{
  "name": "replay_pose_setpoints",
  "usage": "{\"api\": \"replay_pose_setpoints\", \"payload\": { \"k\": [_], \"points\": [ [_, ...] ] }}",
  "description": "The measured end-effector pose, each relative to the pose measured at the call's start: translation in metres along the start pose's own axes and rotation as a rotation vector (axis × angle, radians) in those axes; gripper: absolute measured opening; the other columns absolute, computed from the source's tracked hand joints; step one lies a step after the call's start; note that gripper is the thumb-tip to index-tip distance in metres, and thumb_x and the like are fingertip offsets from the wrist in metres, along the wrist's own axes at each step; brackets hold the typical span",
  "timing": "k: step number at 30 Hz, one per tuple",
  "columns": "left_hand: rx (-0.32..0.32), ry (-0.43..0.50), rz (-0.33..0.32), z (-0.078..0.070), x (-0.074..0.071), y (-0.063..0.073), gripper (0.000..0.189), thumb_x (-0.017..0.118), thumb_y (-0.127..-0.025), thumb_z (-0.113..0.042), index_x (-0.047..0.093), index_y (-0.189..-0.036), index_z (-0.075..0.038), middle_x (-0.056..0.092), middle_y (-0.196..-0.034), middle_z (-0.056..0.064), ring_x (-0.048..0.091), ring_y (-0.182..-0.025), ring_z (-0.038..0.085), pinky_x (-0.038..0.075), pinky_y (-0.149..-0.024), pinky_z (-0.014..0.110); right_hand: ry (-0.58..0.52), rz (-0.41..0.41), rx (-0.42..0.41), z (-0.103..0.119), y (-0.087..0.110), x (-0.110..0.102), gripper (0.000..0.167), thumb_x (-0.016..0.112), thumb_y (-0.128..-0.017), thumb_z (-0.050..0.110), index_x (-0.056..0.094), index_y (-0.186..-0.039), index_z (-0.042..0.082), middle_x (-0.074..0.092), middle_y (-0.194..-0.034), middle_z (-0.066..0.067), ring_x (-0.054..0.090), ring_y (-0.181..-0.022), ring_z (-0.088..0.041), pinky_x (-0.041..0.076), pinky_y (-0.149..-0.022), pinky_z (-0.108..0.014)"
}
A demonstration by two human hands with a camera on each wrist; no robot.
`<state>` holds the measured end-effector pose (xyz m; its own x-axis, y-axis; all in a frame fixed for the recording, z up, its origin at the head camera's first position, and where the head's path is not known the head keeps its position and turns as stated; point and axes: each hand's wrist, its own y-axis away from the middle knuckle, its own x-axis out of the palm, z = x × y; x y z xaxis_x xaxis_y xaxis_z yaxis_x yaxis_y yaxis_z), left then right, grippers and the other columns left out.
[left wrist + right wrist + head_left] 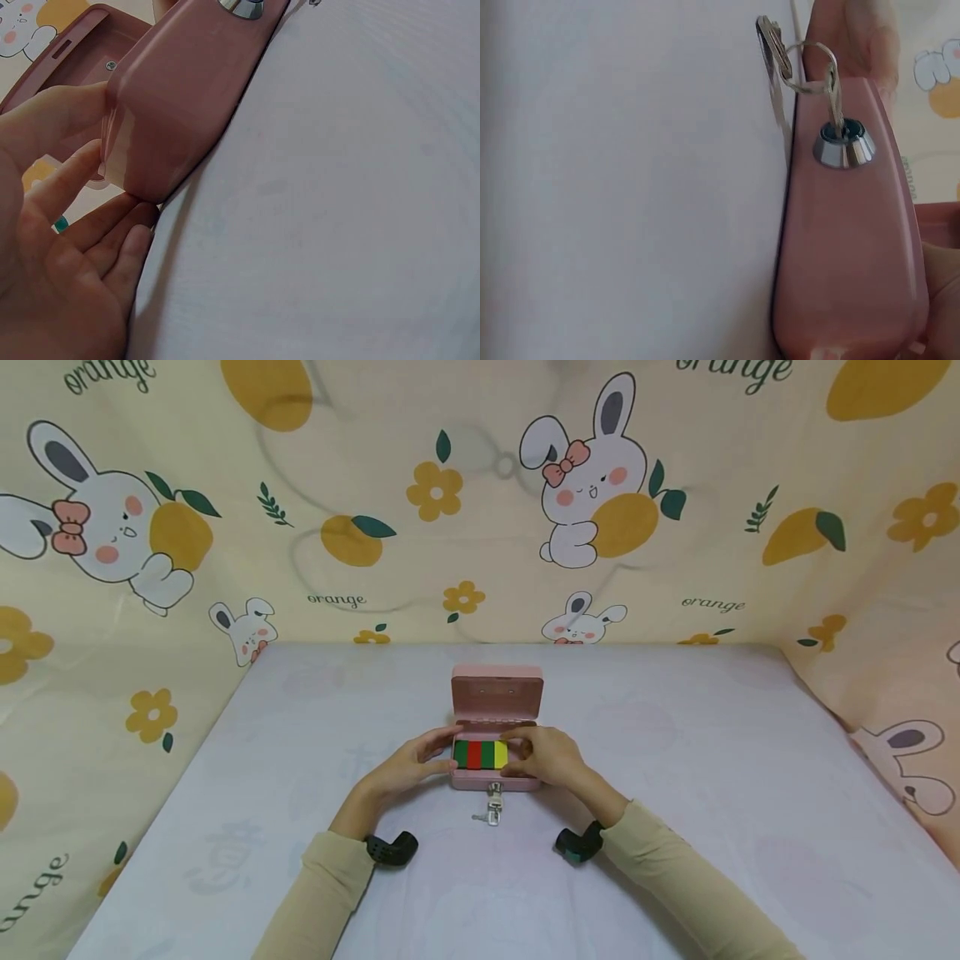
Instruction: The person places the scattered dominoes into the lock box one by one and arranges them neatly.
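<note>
Pink all over, a small lockable box (468, 783) open on the table (712, 743), lid (468, 700) tipped up at its rear. At the box's left end, left hand (401, 770): fingers bent, thumb near the front corner; cannot tell whether gripping the blocks or only the box's wall. Inside the box's outline, toward its left side, row of coloured blocks (476, 755): green, red, green, yellow; cannot tell whether resting on the box's floor or held above. On the box's front, lock (844, 152) with one key inserted (835, 105), another joined to it. At the box's right side, right hand (551, 756): fingers apparently pinching the yellow end, front to back.

Possible trouble: jamming against the box's left wall, from pressing the row too tight to that side; scattering inside the box, if loose pieces, from uneven squeezing; sliding or tipping of the box, from leaning on one wall; nipped fingers, from knocking the lid forward.

Writing: "orange" on the backdrop (450, 552) behind the box, high and mid-height to its left, cut short as "ange" lower left; again high and mid-height to its right. No brand or label legible on the box.
</note>
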<state>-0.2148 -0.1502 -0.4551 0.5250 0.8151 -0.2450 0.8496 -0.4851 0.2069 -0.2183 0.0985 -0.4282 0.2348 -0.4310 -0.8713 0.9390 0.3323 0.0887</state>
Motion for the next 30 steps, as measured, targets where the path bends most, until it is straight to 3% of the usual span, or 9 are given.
{"api": "replay_pose_setpoints", "payload": {
  "k": [11,23,30],
  "points": [
    [-0.016,0.019,0.005,0.001,0.0,-0.001,0.062,0.062,-0.094,-0.019,0.035,-0.149,-0.023,0.028,-0.161,0.003,0.023,-0.15,0.034,0.02,-0.123,0.056,-0.142,0.017,-0.122,-0.009,0.006,-0.012,0.043,0.078,-0.079,0.02,0.067,-0.119,0.01,0.058,-0.068,-0.002,0.048,-0.064,-0.01,0.033,-0.056,-0.02],
    [-0.009,0.013,0.0,0.0,0.0,-0.002,0.063,0.063,-0.093,-0.017,0.035,-0.15,-0.022,0.028,-0.161,0.003,0.023,-0.15,0.033,0.02,-0.123,0.054,-0.266,0.001,-0.214,-0.017,0.013,-0.019,0.036,0.075,-0.081,0.012,0.067,-0.115,0.003,0.059,-0.069,-0.005,0.047,-0.064,-0.012,0.037,-0.055,-0.017],
    [-0.014,0.008,-0.002,-0.001,0.0,-0.001,0.062,0.062,-0.094,-0.017,0.035,-0.149,-0.022,0.028,-0.161,0.003,0.023,-0.15,0.033,0.02,-0.123,0.054,-0.294,-0.051,-0.239,-0.023,0.016,-0.026,0.036,0.076,-0.08,0.012,0.068,-0.113,0.002,0.057,-0.069,-0.006,0.046,-0.061,-0.01,0.038,-0.052,-0.016]
  ]
}}
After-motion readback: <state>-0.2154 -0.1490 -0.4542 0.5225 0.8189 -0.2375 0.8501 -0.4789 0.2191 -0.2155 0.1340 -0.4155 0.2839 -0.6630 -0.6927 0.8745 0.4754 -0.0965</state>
